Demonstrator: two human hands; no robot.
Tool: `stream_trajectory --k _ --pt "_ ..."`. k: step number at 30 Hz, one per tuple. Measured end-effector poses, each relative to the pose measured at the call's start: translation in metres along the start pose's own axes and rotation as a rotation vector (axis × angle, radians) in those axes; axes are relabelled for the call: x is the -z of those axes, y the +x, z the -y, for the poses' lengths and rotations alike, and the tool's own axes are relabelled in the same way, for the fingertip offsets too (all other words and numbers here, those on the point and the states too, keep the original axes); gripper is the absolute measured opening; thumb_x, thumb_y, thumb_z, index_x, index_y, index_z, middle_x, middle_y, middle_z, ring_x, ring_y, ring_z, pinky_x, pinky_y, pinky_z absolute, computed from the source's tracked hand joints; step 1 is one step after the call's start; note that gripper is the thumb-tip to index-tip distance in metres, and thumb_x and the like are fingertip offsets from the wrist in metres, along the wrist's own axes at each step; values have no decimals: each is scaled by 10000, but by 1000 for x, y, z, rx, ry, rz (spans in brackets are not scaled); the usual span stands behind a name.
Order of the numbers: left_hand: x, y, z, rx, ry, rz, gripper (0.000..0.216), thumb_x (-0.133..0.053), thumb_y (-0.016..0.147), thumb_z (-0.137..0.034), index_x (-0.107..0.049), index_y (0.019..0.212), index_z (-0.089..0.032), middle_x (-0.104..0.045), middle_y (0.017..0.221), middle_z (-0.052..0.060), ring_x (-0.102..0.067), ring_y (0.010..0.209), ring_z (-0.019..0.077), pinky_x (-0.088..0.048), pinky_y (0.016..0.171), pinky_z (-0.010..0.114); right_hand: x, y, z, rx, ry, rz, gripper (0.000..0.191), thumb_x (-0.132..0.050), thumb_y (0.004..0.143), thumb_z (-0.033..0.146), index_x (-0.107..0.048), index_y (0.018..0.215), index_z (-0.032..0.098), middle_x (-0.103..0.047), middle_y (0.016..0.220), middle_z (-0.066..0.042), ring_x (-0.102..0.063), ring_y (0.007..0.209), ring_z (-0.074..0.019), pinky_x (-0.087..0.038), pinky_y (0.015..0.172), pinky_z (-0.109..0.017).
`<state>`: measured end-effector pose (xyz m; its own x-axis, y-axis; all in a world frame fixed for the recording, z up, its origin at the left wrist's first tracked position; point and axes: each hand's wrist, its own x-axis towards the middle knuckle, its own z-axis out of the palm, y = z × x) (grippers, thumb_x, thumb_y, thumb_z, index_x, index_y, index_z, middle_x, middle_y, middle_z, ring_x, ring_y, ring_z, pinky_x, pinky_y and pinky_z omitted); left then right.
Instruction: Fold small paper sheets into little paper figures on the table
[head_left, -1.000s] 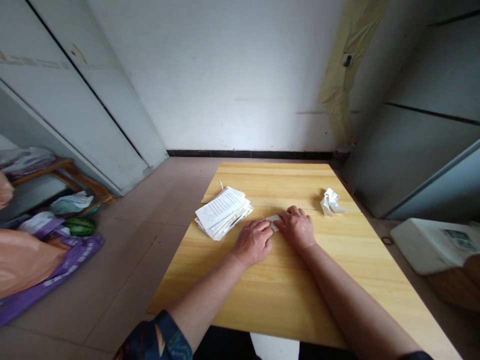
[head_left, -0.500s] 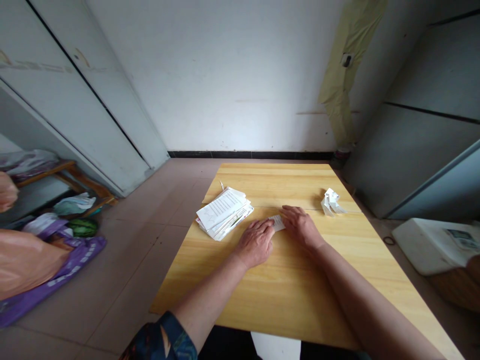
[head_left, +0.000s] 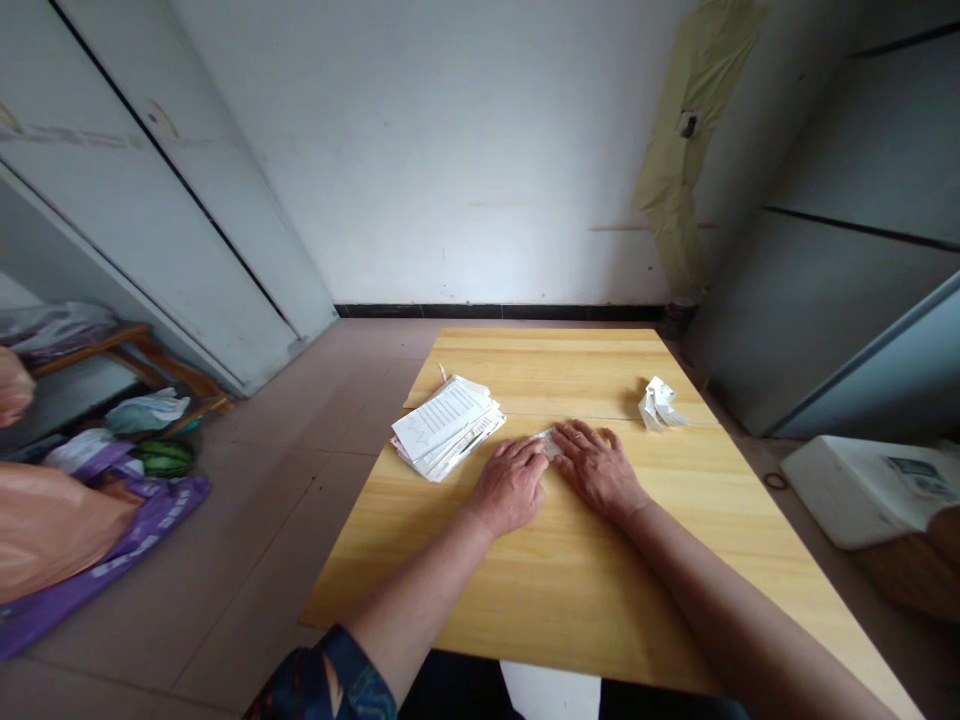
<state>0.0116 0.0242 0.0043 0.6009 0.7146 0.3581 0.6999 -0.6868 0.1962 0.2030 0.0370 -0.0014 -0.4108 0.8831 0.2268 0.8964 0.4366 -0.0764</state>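
A small folded piece of white paper (head_left: 550,447) lies on the wooden table (head_left: 570,590), mostly covered by my two hands. My left hand (head_left: 511,486) presses its fingers on the left part of the paper, palm down. From the other side, my right hand (head_left: 596,468) lies flat with its fingers stretched over the right part. Just left of my left hand is a loose stack of papers (head_left: 444,418), the top sheet printed with lines of text. Toward the right edge stands a crumpled white paper (head_left: 658,404), away from both hands.
A white wall (head_left: 465,160) rises behind the table, with grey cabinets (head_left: 840,280) to the right. On the floor at right is a white box (head_left: 847,490). A purple bag (head_left: 120,550) and a watermelon (head_left: 163,458) lie at the left by a wooden rack (head_left: 172,365).
My right hand has shifted slightly left and now covers more of the small paper. My left hand has barely moved. The stack and the crumpled paper stay where they were.
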Motion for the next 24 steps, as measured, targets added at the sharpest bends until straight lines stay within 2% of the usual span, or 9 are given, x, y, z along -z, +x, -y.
stream_trajectory --k 3,8,11,13,17,20,24 --pt "2 0 -2 5 6 4 299 -494 790 -114 -565 1076 -169 -567 1271 96 -466 1237 227 -387 1030 414 1 -1 -6 -52 -4 -34 437 -335 966 357 -487 1346 202 -457 1416 -80 -367 1318 -295 -322 1005 -497" --pt "6 -1 -6 32 32 0 278 -516 797 -143 -582 1063 -191 -562 1267 93 -482 1198 244 -402 967 424 7 -10 -9 123 77 -38 416 -341 966 384 -551 1287 220 -515 1371 -62 -392 1300 -272 -335 1004 -451" --pt "7 -2 -7 55 33 7 266 -536 794 -154 -602 1046 -210 -601 1199 78 -533 1096 247 -412 916 433 6 -10 -8 90 103 -83 380 -358 965 340 -589 1240 215 -587 1289 -81 -468 1234 -259 -355 983 -452" --pt "7 -2 -5 77 7 -3 275 -561 781 -152 -614 1041 -222 -627 1153 65 -550 1036 241 -416 898 430 5 -8 -8 80 121 -124 372 -379 957 324 -590 1239 204 -602 1264 -103 -480 1216 -265 -375 965 -455" --pt "-1 1 6 106 -93 -57 314 -598 756 -130 -638 1050 -231 -651 1108 40 -555 989 215 -439 903 401 4 -6 -7 173 200 -182 346 -424 933 273 -595 1224 197 -622 1198 -131 -536 1107 -246 -424 911 -422" --pt "-7 4 14 98 -153 -85 274 -595 762 -105 -665 1000 -222 -663 1075 23 -564 980 186 -459 914 360 3 -6 -5 231 243 -191 302 -470 906 232 -630 1159 194 -645 1126 -122 -560 1030 -230 -433 884 -396" --pt "-12 4 18 109 -178 -107 300 -605 757 -91 -664 1026 -210 -657 1091 27 -569 1003 179 -469 935 340 -1 -3 -3 266 244 -199 261 -483 919 258 -652 1110 201 -662 1073 -106 -580 958 -210 -425 852 -367"
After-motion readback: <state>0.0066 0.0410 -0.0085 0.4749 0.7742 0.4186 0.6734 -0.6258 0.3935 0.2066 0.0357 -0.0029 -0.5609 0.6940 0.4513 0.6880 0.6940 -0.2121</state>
